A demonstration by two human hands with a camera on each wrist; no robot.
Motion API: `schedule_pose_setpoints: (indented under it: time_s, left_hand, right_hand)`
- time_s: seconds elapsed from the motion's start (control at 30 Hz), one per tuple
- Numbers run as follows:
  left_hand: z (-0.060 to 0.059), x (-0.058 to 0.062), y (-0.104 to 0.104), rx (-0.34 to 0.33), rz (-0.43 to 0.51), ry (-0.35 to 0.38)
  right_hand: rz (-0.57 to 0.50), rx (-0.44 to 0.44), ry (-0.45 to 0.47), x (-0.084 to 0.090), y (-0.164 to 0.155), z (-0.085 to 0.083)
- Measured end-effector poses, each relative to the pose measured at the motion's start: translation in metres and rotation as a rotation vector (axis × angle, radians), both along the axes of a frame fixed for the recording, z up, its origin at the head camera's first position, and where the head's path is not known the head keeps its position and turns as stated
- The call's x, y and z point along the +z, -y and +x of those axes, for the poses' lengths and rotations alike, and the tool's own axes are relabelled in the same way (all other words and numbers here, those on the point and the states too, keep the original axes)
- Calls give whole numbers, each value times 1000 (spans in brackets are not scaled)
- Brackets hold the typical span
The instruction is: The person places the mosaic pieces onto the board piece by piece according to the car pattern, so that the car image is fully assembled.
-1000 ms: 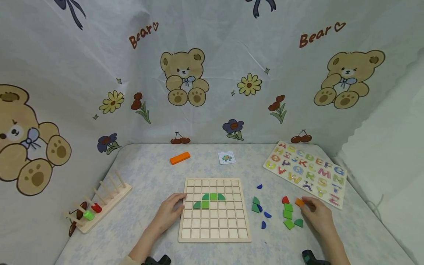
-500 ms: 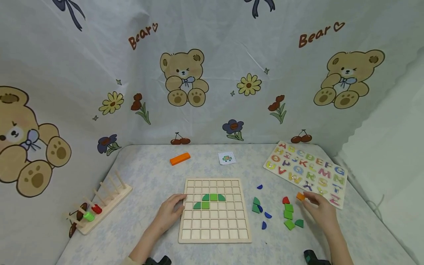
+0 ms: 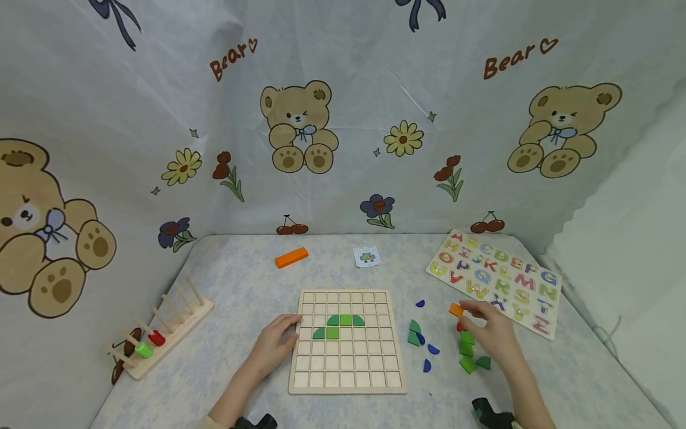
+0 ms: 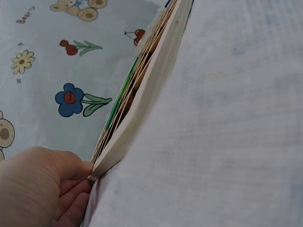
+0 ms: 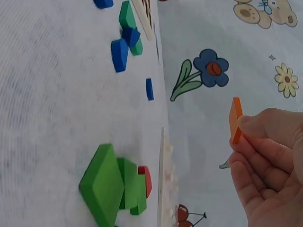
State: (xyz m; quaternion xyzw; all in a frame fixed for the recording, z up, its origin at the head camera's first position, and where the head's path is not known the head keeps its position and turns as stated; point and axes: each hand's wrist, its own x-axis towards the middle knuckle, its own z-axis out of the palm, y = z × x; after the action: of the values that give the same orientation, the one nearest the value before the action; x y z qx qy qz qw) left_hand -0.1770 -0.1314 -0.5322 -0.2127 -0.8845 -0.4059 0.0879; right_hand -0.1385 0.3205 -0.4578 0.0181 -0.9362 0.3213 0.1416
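In the head view my left hand rests its fingertips on the left edge of a wooden grid board. The left wrist view has thumb and fingers touching that board's edge. Dark green quarter-round pieces and light green squares lie in some cells. My right hand pinches an orange square tile between thumb and fingers, raised off the table. Below that hand are a red piece, several light green squares and a dark green piece.
Blue pieces and dark green ones lie right of the board. A picture card and an orange bar are behind it. An alphabet board stands back right, a peg rack at left.
My right hand has carried the orange tile leftward and slightly away, from beside the alphabet board to above the red piece. My left hand has stayed at the board's edge.
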Motion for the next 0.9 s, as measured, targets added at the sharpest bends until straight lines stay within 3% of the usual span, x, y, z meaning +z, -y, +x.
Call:
schedule_pose_setpoints:
  time_s: [0.33, 0.63, 0.9]
  left_hand:
    - [1, 2, -1, 1, 5, 50]
    - [0, 0, 2, 1, 10, 19]
    - [-1, 2, 2, -4, 19, 87]
  right_hand:
    - [-4, 110, -61, 3, 35, -7]
    - [-31, 185, -81, 2, 72, -17]
    - [-92, 264, -71, 0, 96, -21]
